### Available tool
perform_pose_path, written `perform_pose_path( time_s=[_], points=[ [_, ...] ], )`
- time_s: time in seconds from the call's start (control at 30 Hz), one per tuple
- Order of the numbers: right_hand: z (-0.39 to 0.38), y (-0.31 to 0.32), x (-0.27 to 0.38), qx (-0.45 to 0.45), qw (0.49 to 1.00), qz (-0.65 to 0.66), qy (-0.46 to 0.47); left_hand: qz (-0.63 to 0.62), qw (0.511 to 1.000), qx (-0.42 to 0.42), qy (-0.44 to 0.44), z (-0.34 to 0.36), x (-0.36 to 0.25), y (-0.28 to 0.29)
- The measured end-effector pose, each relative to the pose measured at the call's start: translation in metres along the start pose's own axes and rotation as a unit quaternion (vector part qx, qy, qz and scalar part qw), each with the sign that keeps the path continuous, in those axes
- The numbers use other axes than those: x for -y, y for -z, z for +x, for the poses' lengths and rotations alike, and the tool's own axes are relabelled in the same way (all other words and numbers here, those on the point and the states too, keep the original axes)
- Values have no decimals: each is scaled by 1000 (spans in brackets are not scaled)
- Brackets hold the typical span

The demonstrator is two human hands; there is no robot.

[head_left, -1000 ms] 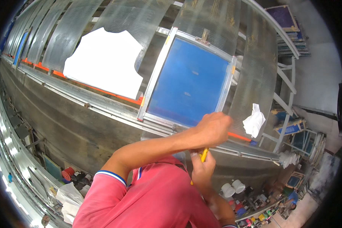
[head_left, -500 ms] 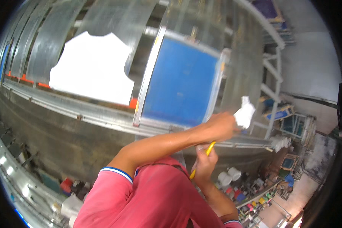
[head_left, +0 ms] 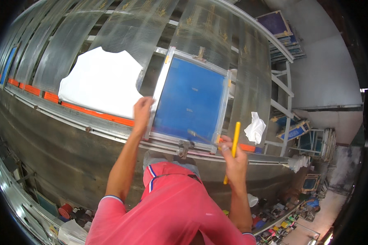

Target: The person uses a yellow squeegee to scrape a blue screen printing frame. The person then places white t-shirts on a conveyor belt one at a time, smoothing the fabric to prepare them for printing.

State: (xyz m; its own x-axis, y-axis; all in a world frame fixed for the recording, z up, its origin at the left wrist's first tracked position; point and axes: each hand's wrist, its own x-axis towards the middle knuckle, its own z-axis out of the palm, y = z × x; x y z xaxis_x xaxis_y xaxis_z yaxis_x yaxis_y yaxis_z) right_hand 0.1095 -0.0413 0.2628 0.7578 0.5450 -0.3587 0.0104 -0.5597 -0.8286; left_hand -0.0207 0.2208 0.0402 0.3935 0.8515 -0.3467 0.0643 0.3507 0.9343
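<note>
Head view: left hand (head_left: 142,109) now on screen frame (head_left: 191,100), off rag (head_left: 254,128).

White garment (head_left: 97,83) lies flat on long glass table (head_left: 49,122), left of centre. Crumpled white rag (head_left: 255,128) sits near table's right end. Stacked blue-mesh frames (head_left: 295,131) lean at right; paint tubs and jars (head_left: 274,220) crowd floor, lower right.

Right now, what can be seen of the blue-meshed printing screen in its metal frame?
The rectangular printing screen, blue mesh in a pale metal frame, lies flat on the long metal table, slightly skewed. Small marks dot the mesh. A clamp-like fitting sits at its far edge, another at the near edge. The left hand grips its left frame rail; the right hand, holding a yellow stick, is by its near right corner.
</note>
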Motion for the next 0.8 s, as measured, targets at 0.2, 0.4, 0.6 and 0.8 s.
perform_pose_path(
  time_s=[0.2,0.4,0.6,0.8],
  points=[
    [25,111,-63,5,966,256,39,70,995,-57,42,-35,51,51],
    [68,134,-106,-3,905,425,-33,265,962,-33,-60,-28,51,-8],
    [161,76,-202,15,995,77,-67,352,934,-53,-39,10,74,-10],
    [207,3,-240,-142,971,-182,64,320,946,-44,-29,-1,69,-15]
  ],
)
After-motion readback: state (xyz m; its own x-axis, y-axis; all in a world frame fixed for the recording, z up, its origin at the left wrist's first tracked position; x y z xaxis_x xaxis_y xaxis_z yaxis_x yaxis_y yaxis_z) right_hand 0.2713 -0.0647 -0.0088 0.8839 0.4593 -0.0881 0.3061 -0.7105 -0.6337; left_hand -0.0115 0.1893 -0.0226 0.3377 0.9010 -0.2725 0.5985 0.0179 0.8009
